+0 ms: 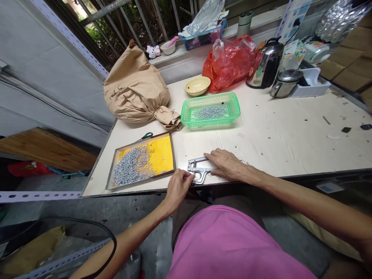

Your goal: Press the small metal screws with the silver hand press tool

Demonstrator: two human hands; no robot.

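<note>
A silver hand tool (pixel 201 170) with two handles and a small spring lies flat near the front edge of the table. My right hand (pixel 228 164) is closed over its handle ends from the right. At the tool's left end, my left hand (pixel 179 185) pinches its thumb and fingers together; whatever is between them is too small to make out. Just left of that hand, a shallow tray (pixel 173 155) with a yellow lining holds a heap of small metal pins (pixel 130 166). A green plastic basket (pixel 210 123) beyond the tool holds more small metal pieces (pixel 212 111).
Dark-green-handled scissors (pixel 147 135) lie behind the tray. A large brown paper bag (pixel 136 87) stands at the back left. Behind the basket are a cream bowl (pixel 197 86), a red plastic bag (pixel 229 66), a metal flask (pixel 266 64) and a lidded pot (pixel 286 83). Small scraps dot the table's right side.
</note>
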